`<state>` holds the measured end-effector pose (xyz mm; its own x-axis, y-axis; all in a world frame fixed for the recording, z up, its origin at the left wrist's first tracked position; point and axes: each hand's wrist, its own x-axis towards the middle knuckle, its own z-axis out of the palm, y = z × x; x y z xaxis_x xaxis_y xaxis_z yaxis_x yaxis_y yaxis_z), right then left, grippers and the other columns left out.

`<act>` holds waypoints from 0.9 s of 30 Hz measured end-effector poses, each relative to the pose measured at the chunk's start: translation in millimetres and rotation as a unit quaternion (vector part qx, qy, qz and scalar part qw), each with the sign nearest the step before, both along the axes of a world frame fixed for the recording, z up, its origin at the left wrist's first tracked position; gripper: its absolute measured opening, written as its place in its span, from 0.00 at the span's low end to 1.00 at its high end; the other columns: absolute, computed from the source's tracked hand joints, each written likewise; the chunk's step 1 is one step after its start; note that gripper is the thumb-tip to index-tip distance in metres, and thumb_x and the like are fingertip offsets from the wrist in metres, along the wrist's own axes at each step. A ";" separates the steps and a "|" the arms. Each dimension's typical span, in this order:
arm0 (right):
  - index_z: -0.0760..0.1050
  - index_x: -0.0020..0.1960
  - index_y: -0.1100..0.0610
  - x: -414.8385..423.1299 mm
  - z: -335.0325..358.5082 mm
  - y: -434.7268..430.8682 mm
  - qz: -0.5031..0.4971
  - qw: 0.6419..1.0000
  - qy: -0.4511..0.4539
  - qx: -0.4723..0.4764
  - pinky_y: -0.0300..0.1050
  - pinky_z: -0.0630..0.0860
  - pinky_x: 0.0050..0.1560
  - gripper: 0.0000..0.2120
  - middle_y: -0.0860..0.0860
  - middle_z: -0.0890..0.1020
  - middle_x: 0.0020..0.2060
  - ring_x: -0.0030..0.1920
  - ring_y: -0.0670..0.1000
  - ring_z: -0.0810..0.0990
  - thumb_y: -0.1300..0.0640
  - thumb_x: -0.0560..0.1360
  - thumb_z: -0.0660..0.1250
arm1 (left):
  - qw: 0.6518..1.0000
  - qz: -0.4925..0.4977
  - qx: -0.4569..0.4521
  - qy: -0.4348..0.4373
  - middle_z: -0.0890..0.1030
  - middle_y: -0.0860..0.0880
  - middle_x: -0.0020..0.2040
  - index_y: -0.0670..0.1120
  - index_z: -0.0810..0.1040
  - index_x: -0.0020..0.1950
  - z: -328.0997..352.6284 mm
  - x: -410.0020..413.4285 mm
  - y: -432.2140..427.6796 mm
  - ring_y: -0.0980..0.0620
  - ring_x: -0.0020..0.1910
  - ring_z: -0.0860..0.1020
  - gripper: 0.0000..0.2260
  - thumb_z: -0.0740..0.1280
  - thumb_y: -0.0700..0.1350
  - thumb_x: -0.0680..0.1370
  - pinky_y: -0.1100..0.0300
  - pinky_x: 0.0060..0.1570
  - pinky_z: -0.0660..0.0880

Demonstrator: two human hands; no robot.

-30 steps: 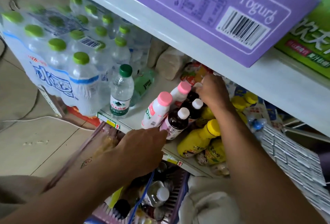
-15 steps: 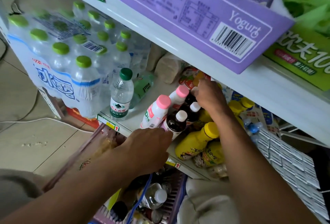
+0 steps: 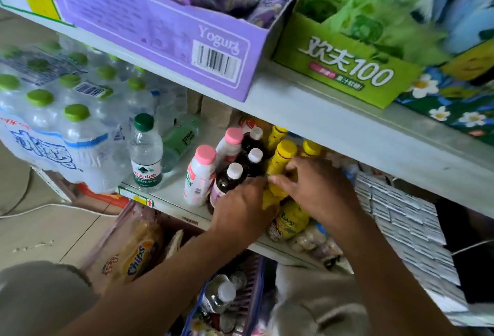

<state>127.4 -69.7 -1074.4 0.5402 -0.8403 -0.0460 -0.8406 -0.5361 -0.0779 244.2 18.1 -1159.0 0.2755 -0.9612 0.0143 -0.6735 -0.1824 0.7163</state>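
Closest to you, at six o'clock, a mesh basket (image 3: 252, 282) holds a clear bottle with a white cap. At eight o'clock one bag of chips (image 3: 133, 252) sits beside the pale tiled floor (image 3: 45, 231).

Now the action, up on the lower shelf (image 3: 165, 199), a pale board with a price tag on its lip. Your left grip (image 3: 240, 210) comes in from seven o'clock, fingers curled against the side of the yellow bottle (image 3: 280, 167). Your right grip (image 3: 315, 191) closes on it from three o'clock, fingertips pinching the label. That bottle stands upright near the shelf's front edge, in the thick of the drinks.

Count them: four yellow ones in all, one lower down at five o'clock of your hands. Three dark bottles (image 3: 234, 172) with white caps crowd in at ten o'clock, and two pink-capped bottles (image 3: 203, 164) stand just past them. One water bottle (image 3: 146, 153) with a dark green cap stands alone at nine o'clock, and a wrapped water pack (image 3: 66, 132) is just beside it. Out at three o'clock are rows of small white packets (image 3: 401, 218).

Farthest off, at twelve o'clock, the upper shelf (image 3: 347, 132) carries one purple yogurt box (image 3: 160, 28) and one green box (image 3: 347, 68).
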 end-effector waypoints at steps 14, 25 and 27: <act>0.66 0.45 0.52 -6.1 -22.0 -12.2 0.082 0.994 -0.057 0.034 0.46 0.63 0.36 0.18 0.47 0.71 0.36 0.39 0.53 0.74 0.42 0.75 0.72 | 0.991 0.111 -0.059 0.054 0.81 0.49 0.36 0.47 0.76 0.42 -15.7 -13.5 -26.3 0.43 0.37 0.80 0.12 0.76 0.53 0.72 0.56 0.32 0.69; 0.80 0.53 0.46 -97.5 -8.3 -40.0 -0.028 0.982 -0.174 0.069 0.42 0.72 0.44 0.15 0.42 0.80 0.41 0.43 0.43 0.79 0.38 0.74 0.73 | 0.959 0.197 -0.192 0.072 0.68 0.50 0.56 0.47 0.69 0.62 -16.8 -53.9 9.9 0.51 0.46 0.71 0.18 0.73 0.44 0.77 0.57 0.38 0.72; 0.81 0.50 0.47 -98.6 -11.8 -39.2 -0.029 0.982 -0.164 0.086 0.45 0.75 0.44 0.19 0.43 0.80 0.40 0.42 0.45 0.80 0.33 0.71 0.74 | 0.961 0.175 -0.210 0.048 0.68 0.49 0.55 0.47 0.69 0.61 -18.9 -75.1 17.1 0.48 0.44 0.73 0.17 0.71 0.40 0.77 0.50 0.34 0.75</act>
